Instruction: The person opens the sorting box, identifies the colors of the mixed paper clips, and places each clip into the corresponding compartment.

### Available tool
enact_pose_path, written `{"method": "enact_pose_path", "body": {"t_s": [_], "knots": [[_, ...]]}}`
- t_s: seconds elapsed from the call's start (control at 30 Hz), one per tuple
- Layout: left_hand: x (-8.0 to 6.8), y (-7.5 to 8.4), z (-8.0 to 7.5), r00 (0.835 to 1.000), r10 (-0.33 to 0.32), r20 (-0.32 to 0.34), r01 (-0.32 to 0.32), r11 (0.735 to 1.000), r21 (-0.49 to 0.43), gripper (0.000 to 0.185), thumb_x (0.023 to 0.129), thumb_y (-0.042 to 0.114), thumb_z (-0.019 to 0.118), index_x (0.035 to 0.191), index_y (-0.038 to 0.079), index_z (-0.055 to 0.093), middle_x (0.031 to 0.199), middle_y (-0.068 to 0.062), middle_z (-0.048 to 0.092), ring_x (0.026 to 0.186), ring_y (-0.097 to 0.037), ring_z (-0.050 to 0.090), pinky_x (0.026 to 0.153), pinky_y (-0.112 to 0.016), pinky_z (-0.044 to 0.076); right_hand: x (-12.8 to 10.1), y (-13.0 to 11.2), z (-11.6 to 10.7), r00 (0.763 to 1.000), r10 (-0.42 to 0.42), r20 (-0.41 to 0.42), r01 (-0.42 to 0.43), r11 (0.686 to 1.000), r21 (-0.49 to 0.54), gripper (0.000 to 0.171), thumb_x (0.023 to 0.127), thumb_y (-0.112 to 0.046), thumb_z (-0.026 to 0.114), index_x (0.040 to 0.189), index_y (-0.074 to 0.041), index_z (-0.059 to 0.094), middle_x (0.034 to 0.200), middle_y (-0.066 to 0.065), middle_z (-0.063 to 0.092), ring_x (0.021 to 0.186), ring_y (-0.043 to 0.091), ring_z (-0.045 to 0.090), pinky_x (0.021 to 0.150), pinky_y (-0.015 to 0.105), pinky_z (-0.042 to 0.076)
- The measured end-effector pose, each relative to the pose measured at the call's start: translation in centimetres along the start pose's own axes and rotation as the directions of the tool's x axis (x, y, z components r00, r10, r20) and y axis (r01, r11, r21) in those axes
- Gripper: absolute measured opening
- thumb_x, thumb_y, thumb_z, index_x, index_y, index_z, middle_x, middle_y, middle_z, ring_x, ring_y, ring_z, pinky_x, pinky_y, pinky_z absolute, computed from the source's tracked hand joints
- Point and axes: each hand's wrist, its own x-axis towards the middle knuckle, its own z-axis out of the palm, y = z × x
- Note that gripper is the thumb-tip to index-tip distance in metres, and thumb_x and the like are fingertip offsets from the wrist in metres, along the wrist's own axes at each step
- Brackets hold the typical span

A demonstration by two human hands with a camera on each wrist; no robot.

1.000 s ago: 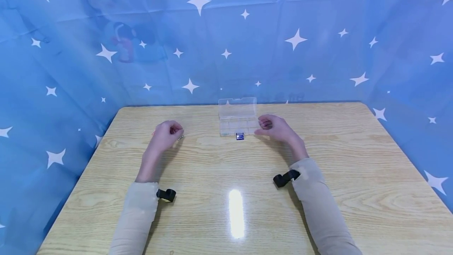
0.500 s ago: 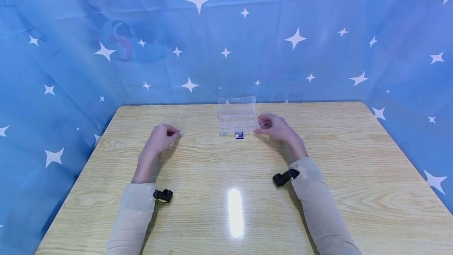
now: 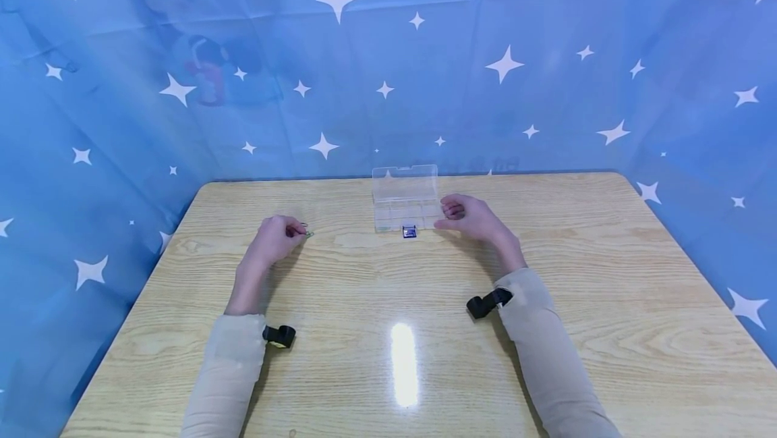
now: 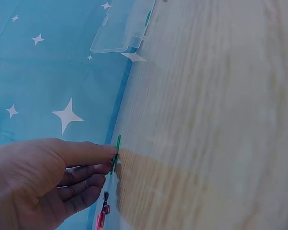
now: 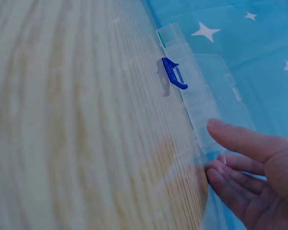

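My left hand (image 3: 274, 239) pinches a thin green paper clip (image 4: 117, 145) between thumb and fingertips, close over the left part of the table. A dark and red small item (image 4: 105, 206) lies just past those fingers in the left wrist view. At the back middle stands a clear plastic compartment box (image 3: 405, 215), its lid (image 3: 405, 183) raised against the backdrop. My right hand (image 3: 473, 216) holds the right end of this box between thumb and fingers. A blue clasp (image 5: 173, 74) sticks out at the box's front. Something green (image 5: 162, 38) shows in its far left end.
The wooden table (image 3: 376, 303) ends at a blue starry cloth backdrop (image 3: 273, 53) right behind the box. Black wrist cameras are strapped at the left sleeve (image 3: 224, 350) and the right sleeve (image 3: 540, 330). A bright light reflection lies on the table front.
My left hand has drawn slightly left and down, and the green paper clip shows more at its fingertips. The right hand stays at the box's right end.
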Motion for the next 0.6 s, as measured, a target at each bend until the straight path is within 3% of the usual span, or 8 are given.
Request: {"method": "enact_pose_path", "body": {"t_s": [0.6], "knots": [[0.11, -0.21, -0.2, 0.999, 0.018, 0.035, -0.018, 1.0, 0.011, 0.014, 0.097, 0.003, 0.064, 0.104, -0.006, 0.073, 0.096, -0.017, 0.07, 0.084, -0.026, 0.064, 0.072, -0.037, 0.052, -0.18, -0.19, -0.1, 1.0, 0.004, 0.009, -0.004, 1.0, 0.004, 0.063, 0.091, -0.024, 0.078, 0.14, 0.005, 0.051, 0.128, 0.021, 0.059, 0.12, 0.035, 0.056, 0.105, 0.046, 0.044]]}}
